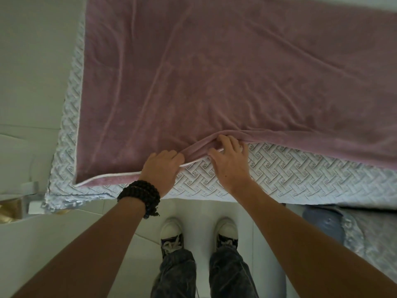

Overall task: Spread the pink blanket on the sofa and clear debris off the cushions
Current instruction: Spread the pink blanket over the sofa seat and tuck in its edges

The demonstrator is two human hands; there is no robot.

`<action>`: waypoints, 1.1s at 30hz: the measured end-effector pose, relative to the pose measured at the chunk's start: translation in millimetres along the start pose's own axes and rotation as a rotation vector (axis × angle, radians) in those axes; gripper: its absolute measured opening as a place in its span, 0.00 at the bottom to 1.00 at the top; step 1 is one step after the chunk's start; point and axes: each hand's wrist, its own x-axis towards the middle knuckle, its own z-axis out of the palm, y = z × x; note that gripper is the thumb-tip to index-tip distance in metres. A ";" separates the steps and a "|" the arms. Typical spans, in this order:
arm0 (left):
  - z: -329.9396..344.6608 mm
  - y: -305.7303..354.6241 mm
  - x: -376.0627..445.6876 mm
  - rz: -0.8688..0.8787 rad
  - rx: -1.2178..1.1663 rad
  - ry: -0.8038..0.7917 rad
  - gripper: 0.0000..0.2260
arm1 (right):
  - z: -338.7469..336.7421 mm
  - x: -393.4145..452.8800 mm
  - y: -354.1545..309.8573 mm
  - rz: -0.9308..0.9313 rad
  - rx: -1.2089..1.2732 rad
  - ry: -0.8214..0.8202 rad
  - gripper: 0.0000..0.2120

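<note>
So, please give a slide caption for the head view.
Both hands, left hand and right hand, bunch the pink fleece blanket.

The sofa [268, 179] wears a pale quilted cover with a woven pattern. The pink blanket [214, 72] lies spread over most of it, lightly creased, its near edge bunched into a fold; a strip of cover shows along the front and left side.
</note>
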 end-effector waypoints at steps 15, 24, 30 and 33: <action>13.3 -4.7 -41.4 0.010 -0.081 -0.382 0.08 | 6.0 -73.7 -8.3 -0.027 0.130 -0.239 0.13; 16.2 20.3 -43.1 -0.083 -0.080 -0.332 0.08 | 4.6 -111.8 16.8 0.106 0.273 -0.085 0.11; 13.5 85.3 -0.6 0.071 -0.177 -0.262 0.04 | -19.2 -119.8 78.5 0.289 0.251 0.065 0.14; 21.9 128.2 25.0 0.155 -0.232 -0.192 0.08 | -25.5 -117.2 117.0 0.387 0.212 0.131 0.15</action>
